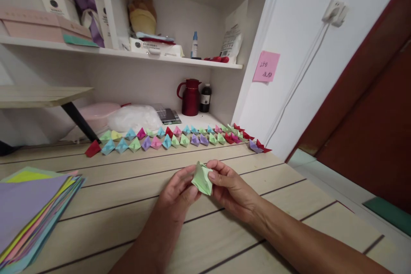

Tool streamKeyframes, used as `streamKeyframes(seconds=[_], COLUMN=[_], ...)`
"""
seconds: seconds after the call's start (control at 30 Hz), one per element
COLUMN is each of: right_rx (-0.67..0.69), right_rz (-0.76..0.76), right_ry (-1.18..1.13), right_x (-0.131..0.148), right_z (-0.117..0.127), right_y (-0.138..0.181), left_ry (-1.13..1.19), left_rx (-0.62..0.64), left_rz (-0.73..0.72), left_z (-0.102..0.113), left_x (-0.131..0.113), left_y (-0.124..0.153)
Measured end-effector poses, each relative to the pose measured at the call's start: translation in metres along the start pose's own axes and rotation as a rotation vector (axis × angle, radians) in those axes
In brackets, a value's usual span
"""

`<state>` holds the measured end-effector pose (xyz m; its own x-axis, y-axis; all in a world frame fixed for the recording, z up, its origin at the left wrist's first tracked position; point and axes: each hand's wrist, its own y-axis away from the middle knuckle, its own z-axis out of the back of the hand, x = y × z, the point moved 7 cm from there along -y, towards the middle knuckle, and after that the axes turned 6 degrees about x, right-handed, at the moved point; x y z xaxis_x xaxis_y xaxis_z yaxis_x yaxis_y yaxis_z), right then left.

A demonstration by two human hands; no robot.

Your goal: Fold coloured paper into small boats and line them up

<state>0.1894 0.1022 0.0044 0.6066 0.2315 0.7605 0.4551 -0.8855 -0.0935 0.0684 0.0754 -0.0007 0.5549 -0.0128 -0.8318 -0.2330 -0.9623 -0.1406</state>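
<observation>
Between both hands, just above the wooden table (128, 205), is a folded piece of light green paper (202, 180). My left hand (180, 190) grips its left edge, thumb at the lower side and fingers behind. On the right side, my right hand (233, 186) pinches it with the thumb in front and the fingers behind. Beyond the hands, small folded paper boats (156, 142) in many colours stand in rows along the back of the table. A stack of coloured paper sheets (32, 209) lies at the left.
Behind the boats stand a dark red thermos jug (191, 97), a dark bottle (205, 97) and a white plastic bag (135, 117). A shelf (199, 62) with bottles and boxes hangs above. A cable (298, 79) runs down the right wall.
</observation>
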Motion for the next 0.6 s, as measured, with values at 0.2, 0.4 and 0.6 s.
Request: streamKeyframes(seconds=[0.2,0.4,0.6], right_rx=[0.105,0.051,-0.022], right_rz=[-0.059,0.059,0.189], right_ry=[0.074,0.274,0.582], right_x=[-0.009,0.0,0.011], right_z=[-0.012,-0.012,-0.012], right_y=[0.003,0.002,0.007], left_ry=[-0.189,-0.314,-0.454], left_rx=[-0.126,-0.266,-0.291], left_rz=[-0.043,-0.058,-0.061], left_z=[0.014,0.008,0.009], left_x=[-0.002,-0.019,-0.023], left_y=[-0.003,0.007,0.012])
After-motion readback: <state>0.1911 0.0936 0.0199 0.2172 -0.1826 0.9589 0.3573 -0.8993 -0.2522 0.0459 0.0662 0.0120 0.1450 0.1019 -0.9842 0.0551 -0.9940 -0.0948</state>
